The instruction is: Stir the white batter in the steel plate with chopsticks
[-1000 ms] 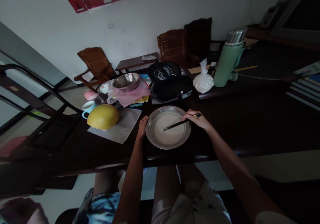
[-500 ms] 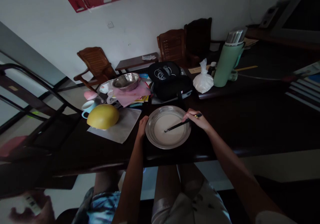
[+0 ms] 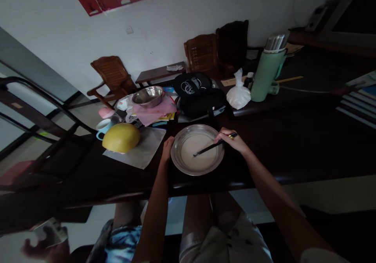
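Note:
A shallow metal basin (image 3: 175, 159) of milky white liquid (image 3: 196, 141) stands near the front edge of the dark table. My left hand (image 3: 167, 148) is closed on the basin's left rim, its fingertips partly hidden. In my right hand (image 3: 229, 137), over the right rim, is a pair of black chopsticks (image 3: 207, 149) with gold near the top. They slant down to the left, and their tips are in the liquid near the middle of the basin.
Left of the basin, a yellow rounded object (image 3: 121, 137) lies on a pale sheet (image 3: 143, 153) beside a light blue mug (image 3: 103, 126). Behind are a metal bowl (image 3: 147, 97), black bag (image 3: 202, 100), tied white bag (image 3: 238, 94) and green thermos (image 3: 266, 75). A co-worker's hand (image 3: 57, 251) holds a phone (image 3: 53, 233).
At lower left, the other person's hand has shifted right and turned the phone so that more of it shows. My hands, the chopsticks and the basin look almost unchanged.

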`<move>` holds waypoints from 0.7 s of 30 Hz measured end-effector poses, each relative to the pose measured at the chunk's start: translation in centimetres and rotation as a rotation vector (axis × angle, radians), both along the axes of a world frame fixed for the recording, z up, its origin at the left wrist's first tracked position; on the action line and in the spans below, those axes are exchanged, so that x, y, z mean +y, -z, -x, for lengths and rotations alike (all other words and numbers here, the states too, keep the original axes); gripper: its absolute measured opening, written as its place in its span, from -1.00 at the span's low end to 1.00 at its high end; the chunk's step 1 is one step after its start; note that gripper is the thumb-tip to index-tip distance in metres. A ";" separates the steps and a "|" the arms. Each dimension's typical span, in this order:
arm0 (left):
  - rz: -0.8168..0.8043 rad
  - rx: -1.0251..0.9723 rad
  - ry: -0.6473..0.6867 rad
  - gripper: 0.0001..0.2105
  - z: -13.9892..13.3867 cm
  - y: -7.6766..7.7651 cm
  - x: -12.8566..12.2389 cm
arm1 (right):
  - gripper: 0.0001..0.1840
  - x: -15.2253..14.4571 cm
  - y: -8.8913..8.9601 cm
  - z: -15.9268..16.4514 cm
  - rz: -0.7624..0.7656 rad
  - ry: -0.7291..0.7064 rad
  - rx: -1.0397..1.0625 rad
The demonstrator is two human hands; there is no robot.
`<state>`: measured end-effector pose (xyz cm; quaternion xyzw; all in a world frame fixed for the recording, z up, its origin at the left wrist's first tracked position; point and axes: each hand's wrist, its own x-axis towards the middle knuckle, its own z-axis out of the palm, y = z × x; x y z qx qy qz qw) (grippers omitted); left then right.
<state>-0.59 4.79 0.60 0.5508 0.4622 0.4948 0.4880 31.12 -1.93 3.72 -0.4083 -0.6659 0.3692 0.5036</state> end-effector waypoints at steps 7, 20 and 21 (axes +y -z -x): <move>0.012 0.011 -0.013 -0.55 0.0 -0.2 0.0 | -0.54 0.5 0.0 -1.2 0.001 0.269 0.146; 0.003 0.024 0.001 -0.52 -0.1 -0.5 -0.2 | -0.57 0.7 0.5 -0.8 -0.001 0.202 0.060; 0.000 0.023 0.002 -0.52 -0.1 -0.6 -0.2 | -0.55 0.8 0.5 -1.1 0.013 0.256 0.107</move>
